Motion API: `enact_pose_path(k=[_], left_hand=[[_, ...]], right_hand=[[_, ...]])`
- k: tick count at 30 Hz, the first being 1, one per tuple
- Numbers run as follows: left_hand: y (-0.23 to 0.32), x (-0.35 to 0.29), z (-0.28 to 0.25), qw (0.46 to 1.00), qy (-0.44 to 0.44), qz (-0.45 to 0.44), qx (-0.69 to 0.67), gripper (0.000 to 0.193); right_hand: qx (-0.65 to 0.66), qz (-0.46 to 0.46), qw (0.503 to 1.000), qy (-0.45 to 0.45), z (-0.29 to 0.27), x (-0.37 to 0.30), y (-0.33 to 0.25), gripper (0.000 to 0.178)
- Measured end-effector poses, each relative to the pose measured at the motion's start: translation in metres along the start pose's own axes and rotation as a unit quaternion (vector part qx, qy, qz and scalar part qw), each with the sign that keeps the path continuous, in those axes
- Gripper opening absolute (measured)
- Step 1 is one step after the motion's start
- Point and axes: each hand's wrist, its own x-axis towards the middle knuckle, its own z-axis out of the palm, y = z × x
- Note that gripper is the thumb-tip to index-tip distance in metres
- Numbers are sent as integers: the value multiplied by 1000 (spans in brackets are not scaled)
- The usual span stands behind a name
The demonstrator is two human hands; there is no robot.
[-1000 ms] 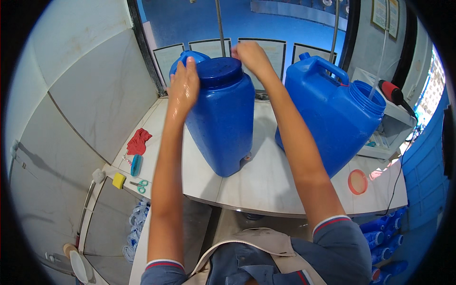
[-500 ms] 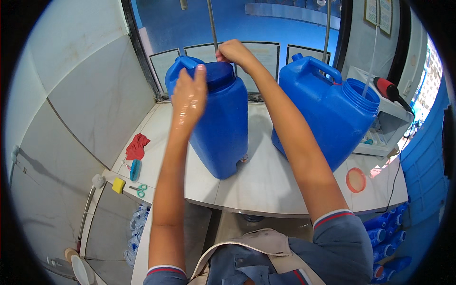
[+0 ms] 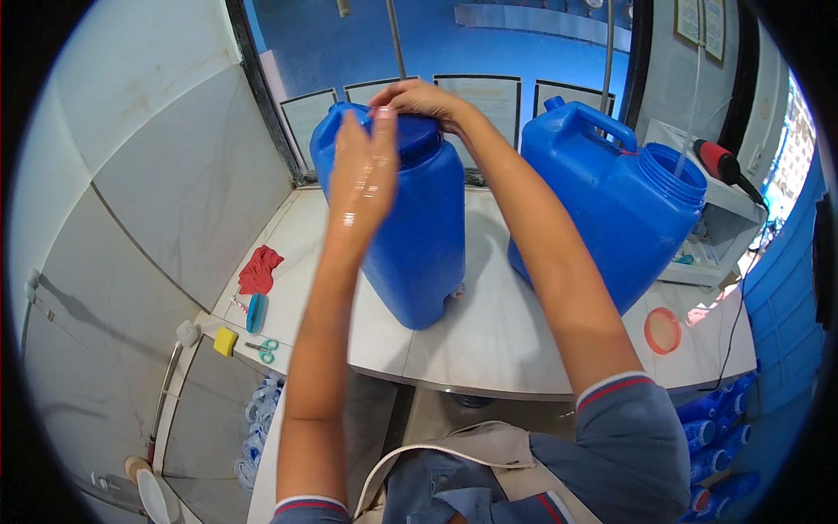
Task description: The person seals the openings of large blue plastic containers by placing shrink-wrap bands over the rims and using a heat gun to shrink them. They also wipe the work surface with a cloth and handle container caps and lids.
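A tall blue plastic jug (image 3: 419,240) stands upright on the counter before me, its dark blue round lid (image 3: 419,140) on the mouth. My right hand (image 3: 419,99) arches over the lid's far side, fingers bent round its rim. At the lid's left edge is my left hand (image 3: 365,170), wet and slightly blurred, fingers stretched out and thumb raised. Its fingertips overlap the jug's handle and lid; whether they press on them is hard to tell. To the right stands a second blue jug (image 3: 594,201), uncapped, with a thin clear tube hanging into its mouth.
On the white tiled counter (image 3: 489,349) lie a red cloth (image 3: 260,270), a blue brush (image 3: 256,313), a yellow sponge (image 3: 224,341), scissors (image 3: 264,349) and an orange round cap (image 3: 662,331). A red and black heat-gun-like tool (image 3: 717,162) rests at right. Blue bottles (image 3: 711,458) are stacked below.
My right hand has moved left over the lid from its far right side. My left hand has shifted slightly right toward the lid. The whole view has shifted a little.
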Motion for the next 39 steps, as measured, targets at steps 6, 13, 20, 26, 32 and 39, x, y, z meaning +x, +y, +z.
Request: enact_pose_path(k=[6, 13, 20, 26, 32, 39], left_hand=[[-39, 15, 3, 988, -48, 128, 78, 38], [-55, 35, -20, 975, -181, 124, -38, 37], [-11, 23, -1, 967, -115, 135, 183, 66], [-26, 25, -18, 967, -149, 185, 92, 57], [-57, 49, -25, 932, -261, 251, -6, 54], [-69, 61, -26, 916, -295, 271, -27, 62]], right_hand=[[-35, 17, 999, 17, 24, 4, 0, 36], [-105, 22, 990, 92, 33, -5, -5, 30], [-22, -17, 992, -125, 12, 21, 6, 31], [-63, 24, 997, 28, 29, 10, -1, 33], [-174, -31, 966, 187, 32, 21, 22, 20], [-134, 15, 922, 363, 46, 6, 12, 20]])
